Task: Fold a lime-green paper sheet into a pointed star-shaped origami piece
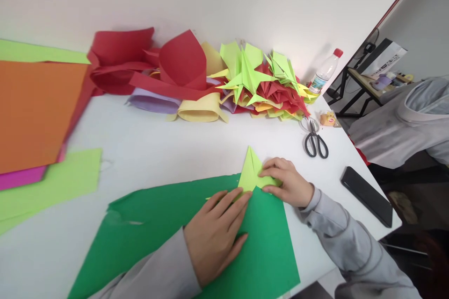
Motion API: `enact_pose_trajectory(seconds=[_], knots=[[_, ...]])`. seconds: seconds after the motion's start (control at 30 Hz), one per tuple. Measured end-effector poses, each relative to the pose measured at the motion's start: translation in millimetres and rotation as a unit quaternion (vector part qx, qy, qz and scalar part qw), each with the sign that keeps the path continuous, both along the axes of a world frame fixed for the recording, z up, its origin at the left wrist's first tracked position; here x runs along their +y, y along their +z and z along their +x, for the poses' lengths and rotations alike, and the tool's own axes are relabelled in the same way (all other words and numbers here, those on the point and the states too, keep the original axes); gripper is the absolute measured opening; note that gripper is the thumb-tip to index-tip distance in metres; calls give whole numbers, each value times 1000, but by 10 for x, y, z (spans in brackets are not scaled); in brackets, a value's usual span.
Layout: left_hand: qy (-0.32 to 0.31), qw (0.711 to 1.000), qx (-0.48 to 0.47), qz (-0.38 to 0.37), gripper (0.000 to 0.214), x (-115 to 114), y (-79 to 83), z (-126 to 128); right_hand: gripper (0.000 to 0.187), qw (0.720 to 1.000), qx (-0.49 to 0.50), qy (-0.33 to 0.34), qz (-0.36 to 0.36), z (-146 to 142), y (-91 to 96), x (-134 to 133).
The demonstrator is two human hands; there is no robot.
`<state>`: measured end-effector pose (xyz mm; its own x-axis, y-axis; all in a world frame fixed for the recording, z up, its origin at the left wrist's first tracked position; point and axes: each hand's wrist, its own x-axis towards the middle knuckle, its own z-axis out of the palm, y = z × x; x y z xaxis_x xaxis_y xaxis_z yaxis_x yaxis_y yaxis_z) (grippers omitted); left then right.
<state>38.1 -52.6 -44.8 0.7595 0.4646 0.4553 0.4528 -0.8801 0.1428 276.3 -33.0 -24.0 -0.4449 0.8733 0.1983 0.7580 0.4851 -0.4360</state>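
Observation:
A small lime-green folded paper piece (251, 171) with a pointed tip lies on the white table (168, 145), partly over a large dark green sheet (164, 238). My left hand (215, 233) lies flat on the green sheet, fingers stretched out, fingertips pressing the lower left edge of the folded piece. My right hand (286, 182) has its fingers curled and pressed together on the right flap of that piece.
A heap of folded paper figures and curled red, yellow and purple sheets (210, 79) sits at the back. Orange, pink and lime sheets (35, 117) lie at the left. Black scissors (315, 142), a phone (366, 195) and a bottle (324, 74) are at the right. Another person (403, 121) sits beyond the right edge.

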Motion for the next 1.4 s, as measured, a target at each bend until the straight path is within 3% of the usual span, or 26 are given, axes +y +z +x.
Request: enact_pose_trajectory(seconds=[0.2, 0.33, 0.63, 0.97, 1.13, 1.27, 1.4], knots=[[-2, 1000, -8, -4, 35, -2, 3, -5, 45, 998, -39, -37, -14, 104, 15, 28], [-4, 1000, -15, -4, 36, -2, 9, -5, 46, 999, -25, -26, 20, 93, -2, 33], [-11, 1000, -19, -9, 38, -18, 34, -16, 15, 992, -37, 15, 118, -31, 33, -40], [-63, 996, -39, -42, 38, -70, 51, -41, 15, 986, -39, 19, 162, -93, -10, -30], [-53, 992, -106, -29, 33, 71, 109, -107, 33, 980, -82, 61, 169, -109, -40, -49], [-33, 993, -115, 3, 29, 267, 93, -203, 32, 980, -95, 88, 150, -92, -64, -46], [-68, 994, -85, 4, 35, 323, 14, -204, 32, 977, -96, 114, 155, -113, -74, -54]])
